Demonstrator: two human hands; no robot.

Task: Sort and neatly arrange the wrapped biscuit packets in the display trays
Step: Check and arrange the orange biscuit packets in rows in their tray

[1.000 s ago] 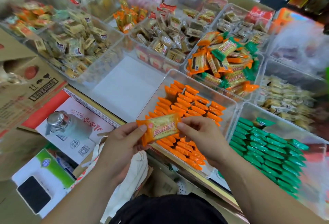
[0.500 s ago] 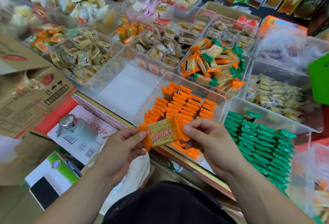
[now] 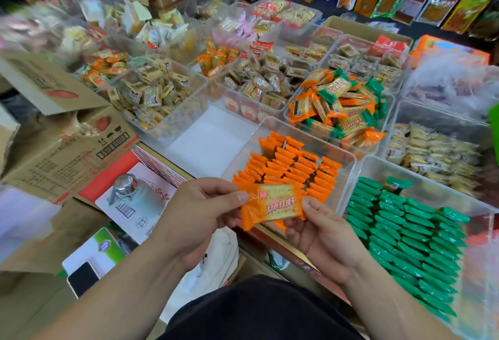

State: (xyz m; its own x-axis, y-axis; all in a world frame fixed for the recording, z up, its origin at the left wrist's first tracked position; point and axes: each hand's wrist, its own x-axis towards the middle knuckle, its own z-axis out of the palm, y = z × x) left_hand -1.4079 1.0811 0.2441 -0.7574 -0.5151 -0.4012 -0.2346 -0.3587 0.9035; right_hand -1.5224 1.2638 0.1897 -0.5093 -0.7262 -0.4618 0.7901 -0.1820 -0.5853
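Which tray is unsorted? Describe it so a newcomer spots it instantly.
Start at the two front trays: neat orange rows left, green rows right. The tray right behind the orange one is it. Unlike its neighbours, it holds orange and green packets heaped together.

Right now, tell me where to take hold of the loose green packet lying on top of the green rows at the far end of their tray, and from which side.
Pinch the loose green packet across its long edges, coming down from above. It lies flat on the standing green rows, with the clear tray wall close behind, so sideways approaches look blocked.
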